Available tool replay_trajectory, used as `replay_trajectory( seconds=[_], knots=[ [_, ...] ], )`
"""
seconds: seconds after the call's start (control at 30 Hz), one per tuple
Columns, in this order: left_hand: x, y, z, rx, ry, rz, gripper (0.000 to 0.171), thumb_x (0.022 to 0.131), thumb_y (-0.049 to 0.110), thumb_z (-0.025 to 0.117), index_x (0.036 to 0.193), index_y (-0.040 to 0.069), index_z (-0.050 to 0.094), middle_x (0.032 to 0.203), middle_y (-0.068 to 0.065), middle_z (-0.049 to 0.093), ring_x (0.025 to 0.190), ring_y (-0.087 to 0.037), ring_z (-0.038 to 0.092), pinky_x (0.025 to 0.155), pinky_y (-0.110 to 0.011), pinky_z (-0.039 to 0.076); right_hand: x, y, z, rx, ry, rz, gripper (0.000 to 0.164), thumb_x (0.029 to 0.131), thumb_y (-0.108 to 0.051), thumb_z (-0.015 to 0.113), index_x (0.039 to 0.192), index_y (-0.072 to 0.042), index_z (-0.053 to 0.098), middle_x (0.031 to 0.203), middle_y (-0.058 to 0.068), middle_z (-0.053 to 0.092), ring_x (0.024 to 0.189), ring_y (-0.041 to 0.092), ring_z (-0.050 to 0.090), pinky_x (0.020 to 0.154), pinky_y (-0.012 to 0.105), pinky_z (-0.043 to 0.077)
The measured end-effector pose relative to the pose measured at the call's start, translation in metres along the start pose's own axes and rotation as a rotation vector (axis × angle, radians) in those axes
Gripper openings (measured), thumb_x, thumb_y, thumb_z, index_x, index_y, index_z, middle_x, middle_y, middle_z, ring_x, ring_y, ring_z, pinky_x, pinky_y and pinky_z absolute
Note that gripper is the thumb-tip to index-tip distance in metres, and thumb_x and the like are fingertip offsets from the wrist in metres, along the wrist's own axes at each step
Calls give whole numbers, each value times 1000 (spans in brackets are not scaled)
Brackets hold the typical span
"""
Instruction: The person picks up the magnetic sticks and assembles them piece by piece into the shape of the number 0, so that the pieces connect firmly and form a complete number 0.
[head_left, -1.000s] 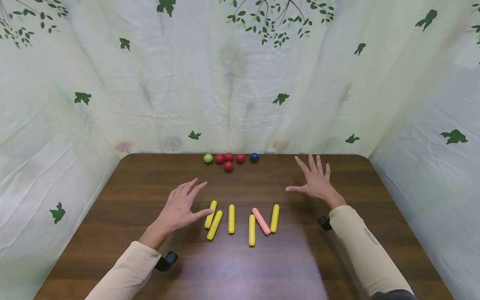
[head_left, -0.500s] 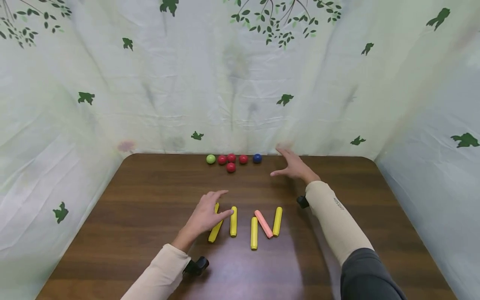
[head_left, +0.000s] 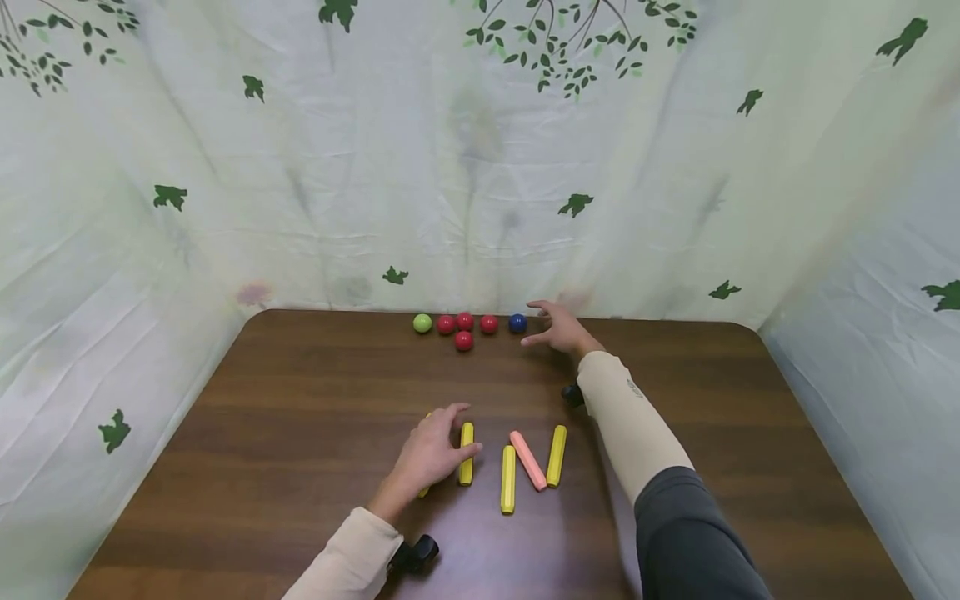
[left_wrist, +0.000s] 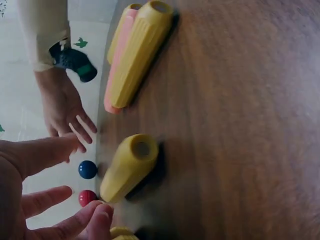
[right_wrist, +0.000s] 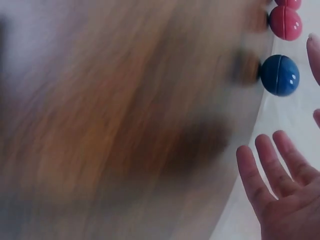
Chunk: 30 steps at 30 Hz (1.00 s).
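1. The right hand (head_left: 558,329) is wide, thumb and fingers well spread, holding nothing. The blue ball (head_left: 517,323) lies just left of its fingertips; in the right wrist view they look apart.
2. The left hand (head_left: 427,454) is wide too and holds nothing. The nearest yellow stick (head_left: 466,468) shows between its thumb and fingers in the head view; whether a fingertip touches it I cannot tell.
3. The step in hand, judging by these poses, is a reach: right hand to the blue ball, left hand to the nearest yellow stick.
4. The next move would seem to call for the right hand to close gently round the ball, which could roll, and for the left hand to pinch its stick without nudging the others.
5. Balls, six in all: one blue; four red balls (head_left: 489,324) farther left of the right hand; one green ball (head_left: 422,323), farthest left of it.
6. Sticks: one pink stick (head_left: 528,461), slanting to the right of the left hand, between two other yellow sticks (head_left: 508,479). That makes three yellow plainly seen; yellow ends (head_left: 423,492) also peep out around the left hand, from one stick or two, I cannot tell.
7. Balls and sticks rest on the bench (head_left: 300,375).
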<state>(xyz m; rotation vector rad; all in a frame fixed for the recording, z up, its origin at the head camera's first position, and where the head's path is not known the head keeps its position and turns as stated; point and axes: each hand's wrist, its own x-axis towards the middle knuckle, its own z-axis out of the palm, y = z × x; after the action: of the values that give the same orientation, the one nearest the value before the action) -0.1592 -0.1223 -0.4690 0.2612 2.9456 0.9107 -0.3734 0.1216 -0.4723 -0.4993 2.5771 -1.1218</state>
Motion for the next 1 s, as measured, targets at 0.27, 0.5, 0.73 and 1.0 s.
replay_trajectory(
  seconds=[0.27, 0.5, 0.73, 1.0],
  knots=[
    [-1, -3, 9, 68, 52, 4, 55, 76, 29, 81, 123, 14, 59, 89, -1, 61, 82, -21, 60, 65, -41, 50, 15, -7, 11, 67, 2, 1, 71, 83, -15, 77, 144, -8, 42, 141, 24, 42, 130, 38, 41, 102, 49, 41],
    [1, -3, 12, 118, 40, -20, 50, 75, 31, 81, 118, 15, 61, 84, 1, 58, 76, -18, 58, 57, -41, 47, 27, -10, 18, 82, 22, 14, 63, 83, -11, 76, 139, -9, 48, 136, 22, 46, 125, 37, 45, 100, 47, 43],
    [1, -4, 16, 116, 20, -51, 48, 73, 30, 83, 115, 16, 64, 82, 2, 60, 71, -18, 58, 52, -39, 46, 28, -6, 26, 59, 74, 7, 47, 85, -8, 73, 129, -4, 56, 127, 22, 55, 115, 36, 52, 99, 45, 43],
    [4, -5, 17, 139, 22, -83, 43, 74, 30, 82, 112, 19, 66, 76, 6, 55, 63, -13, 53, 47, -33, 42, 32, -5, 29, 46, 131, 16, 34, 87, -6, 70, 120, -4, 62, 121, 19, 59, 108, 34, 55, 96, 44, 45]
  ],
)
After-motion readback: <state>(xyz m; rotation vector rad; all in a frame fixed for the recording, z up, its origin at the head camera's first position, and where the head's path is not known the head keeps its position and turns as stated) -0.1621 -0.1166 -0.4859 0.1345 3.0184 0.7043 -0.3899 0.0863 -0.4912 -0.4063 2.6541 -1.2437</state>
